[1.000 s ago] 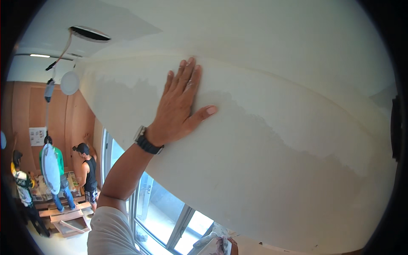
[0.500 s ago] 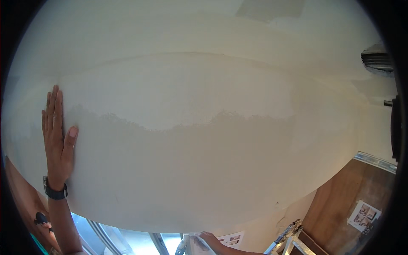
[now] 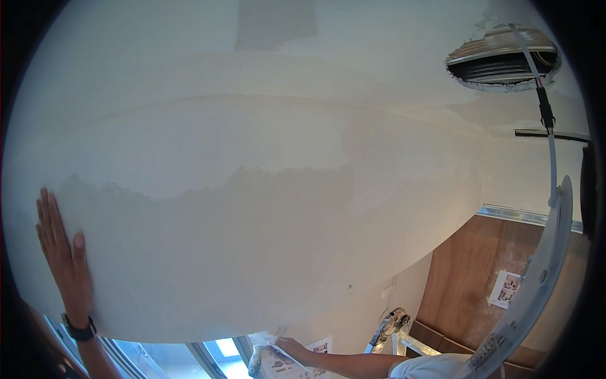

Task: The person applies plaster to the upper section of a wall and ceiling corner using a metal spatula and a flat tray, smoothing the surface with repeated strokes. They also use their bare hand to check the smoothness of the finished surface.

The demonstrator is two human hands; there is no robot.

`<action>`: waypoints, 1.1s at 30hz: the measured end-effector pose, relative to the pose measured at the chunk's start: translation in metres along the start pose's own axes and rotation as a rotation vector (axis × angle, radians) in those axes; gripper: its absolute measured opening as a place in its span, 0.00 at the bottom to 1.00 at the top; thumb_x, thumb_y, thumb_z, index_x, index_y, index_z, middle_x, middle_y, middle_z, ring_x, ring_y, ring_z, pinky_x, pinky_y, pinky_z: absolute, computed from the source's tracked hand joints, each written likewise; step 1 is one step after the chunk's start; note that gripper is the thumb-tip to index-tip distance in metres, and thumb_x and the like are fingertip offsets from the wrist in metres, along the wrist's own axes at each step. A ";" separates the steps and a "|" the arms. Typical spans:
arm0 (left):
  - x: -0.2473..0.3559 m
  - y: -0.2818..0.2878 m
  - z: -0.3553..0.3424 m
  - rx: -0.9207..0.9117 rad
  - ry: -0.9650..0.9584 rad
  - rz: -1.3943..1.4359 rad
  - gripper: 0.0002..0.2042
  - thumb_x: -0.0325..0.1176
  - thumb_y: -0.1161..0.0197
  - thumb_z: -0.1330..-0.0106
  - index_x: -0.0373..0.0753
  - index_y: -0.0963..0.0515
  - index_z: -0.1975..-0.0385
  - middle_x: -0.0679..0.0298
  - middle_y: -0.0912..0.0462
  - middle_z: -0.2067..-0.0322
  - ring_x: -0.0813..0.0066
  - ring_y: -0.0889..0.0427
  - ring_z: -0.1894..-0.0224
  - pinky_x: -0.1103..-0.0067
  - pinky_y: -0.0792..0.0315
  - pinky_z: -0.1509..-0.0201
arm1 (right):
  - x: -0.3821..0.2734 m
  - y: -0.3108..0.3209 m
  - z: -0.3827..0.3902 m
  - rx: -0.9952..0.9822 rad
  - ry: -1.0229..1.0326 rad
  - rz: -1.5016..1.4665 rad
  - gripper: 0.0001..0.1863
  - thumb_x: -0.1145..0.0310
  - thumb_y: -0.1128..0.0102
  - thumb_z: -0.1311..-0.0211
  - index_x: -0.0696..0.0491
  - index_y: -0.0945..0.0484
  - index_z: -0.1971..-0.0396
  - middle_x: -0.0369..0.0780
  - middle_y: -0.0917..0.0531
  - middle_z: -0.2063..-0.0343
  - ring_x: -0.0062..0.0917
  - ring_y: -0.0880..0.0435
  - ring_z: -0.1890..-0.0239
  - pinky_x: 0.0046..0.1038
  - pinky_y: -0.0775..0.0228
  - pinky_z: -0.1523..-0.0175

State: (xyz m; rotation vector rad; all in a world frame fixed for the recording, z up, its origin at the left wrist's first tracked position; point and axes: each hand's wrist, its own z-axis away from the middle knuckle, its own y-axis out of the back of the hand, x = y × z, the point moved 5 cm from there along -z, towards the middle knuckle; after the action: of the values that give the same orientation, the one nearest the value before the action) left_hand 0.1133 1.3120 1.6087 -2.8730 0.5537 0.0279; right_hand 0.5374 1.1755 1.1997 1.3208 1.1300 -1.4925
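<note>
My left hand (image 3: 64, 262), with a dark watch on its wrist, lies flat against a broad, pale plastered surface (image 3: 221, 252). Its fingers are stretched out and the thumb stands apart. A wavy, darker damp-looking patch begins near the fingertips and spreads rightward. At the bottom middle, by the surface's lower edge, my right hand (image 3: 291, 348) is closed around a whitish, smeared tool (image 3: 260, 344). Its exact kind is hard to make out.
A round light panel (image 3: 536, 284) dangles from a cable at the right, below a rough-edged hole (image 3: 505, 63). Lower right are a metal stepladder (image 3: 413, 344) and brown wooden boards (image 3: 464, 271) with a taped sheet (image 3: 505, 288). Windows (image 3: 164, 360) line the lower left.
The view has swung right, bringing the hole and the hanging light panel into sight. My left hand has slid lower on the surface. My right hand stays low, near the surface's edge.
</note>
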 end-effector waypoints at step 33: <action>0.031 -0.017 0.149 0.004 0.174 -0.143 0.49 0.73 0.56 0.31 0.44 0.53 0.19 0.51 0.50 0.20 0.46 0.50 0.19 0.44 0.47 0.22 | 0.031 0.026 -0.035 0.169 0.266 -0.001 0.20 0.57 0.51 0.27 0.58 0.17 0.60 0.40 0.16 0.67 0.26 0.20 0.63 0.34 0.30 0.51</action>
State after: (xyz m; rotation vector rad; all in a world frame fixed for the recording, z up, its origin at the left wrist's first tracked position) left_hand 0.1516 1.3478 1.4647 -2.9201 0.3760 -0.2481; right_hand 0.5680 1.2016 1.1650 1.6744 1.1887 -1.4691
